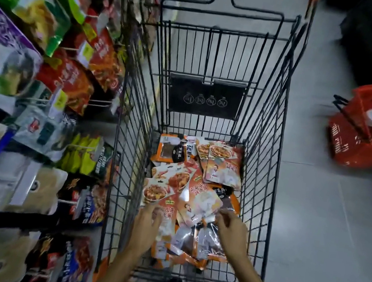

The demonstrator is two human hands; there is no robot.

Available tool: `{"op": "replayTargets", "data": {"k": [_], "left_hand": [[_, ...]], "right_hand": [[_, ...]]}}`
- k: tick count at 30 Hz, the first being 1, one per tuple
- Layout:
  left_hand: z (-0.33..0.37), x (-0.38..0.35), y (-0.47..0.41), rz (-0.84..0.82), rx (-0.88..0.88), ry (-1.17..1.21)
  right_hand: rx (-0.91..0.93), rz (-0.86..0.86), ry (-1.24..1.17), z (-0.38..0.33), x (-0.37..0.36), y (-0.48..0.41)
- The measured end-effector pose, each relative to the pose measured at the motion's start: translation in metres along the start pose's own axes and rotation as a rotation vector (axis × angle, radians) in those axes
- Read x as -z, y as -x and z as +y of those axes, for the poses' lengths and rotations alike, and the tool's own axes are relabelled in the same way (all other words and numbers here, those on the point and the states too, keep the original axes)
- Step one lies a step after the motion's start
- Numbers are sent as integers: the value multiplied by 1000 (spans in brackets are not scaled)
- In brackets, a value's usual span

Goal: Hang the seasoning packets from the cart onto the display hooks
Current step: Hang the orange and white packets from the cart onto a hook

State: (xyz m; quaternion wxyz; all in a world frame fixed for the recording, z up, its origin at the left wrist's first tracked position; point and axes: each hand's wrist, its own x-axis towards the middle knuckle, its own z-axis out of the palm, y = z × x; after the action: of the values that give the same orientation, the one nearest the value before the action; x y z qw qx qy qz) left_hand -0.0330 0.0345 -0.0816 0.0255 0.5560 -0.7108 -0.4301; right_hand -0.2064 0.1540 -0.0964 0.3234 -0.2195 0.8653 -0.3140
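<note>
picking step: orange and white plastic seasoning packets [223, 168] lie heaped at the near end of the black wire cart [263, 152]. left hand [148, 219] rests open on them; whether the right hand [232, 230] grips one, i cannot tell. next, pinch one packet's top.

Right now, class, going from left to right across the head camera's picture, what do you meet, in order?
The display of hanging packets → left hand → right hand, both hands reaching into the cart → red basket on the floor.
</note>
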Motion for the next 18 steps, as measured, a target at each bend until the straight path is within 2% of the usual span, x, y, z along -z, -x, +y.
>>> {"op": "replayTargets", "data": {"k": [8, 12, 15, 18], "left_hand": [[-57, -60, -70, 58, 226, 31], [-84, -86, -85, 88, 318, -149], [-102, -102, -88, -11, 296, -357], [-101, -109, -88, 7, 346, -308]], "right_hand": [[-66, -11, 78, 33, -59, -82], [-31, -3, 198, 52, -75, -111], [-17, -16, 304, 57, -88, -125], [-15, 23, 409, 61, -98, -128]]}}
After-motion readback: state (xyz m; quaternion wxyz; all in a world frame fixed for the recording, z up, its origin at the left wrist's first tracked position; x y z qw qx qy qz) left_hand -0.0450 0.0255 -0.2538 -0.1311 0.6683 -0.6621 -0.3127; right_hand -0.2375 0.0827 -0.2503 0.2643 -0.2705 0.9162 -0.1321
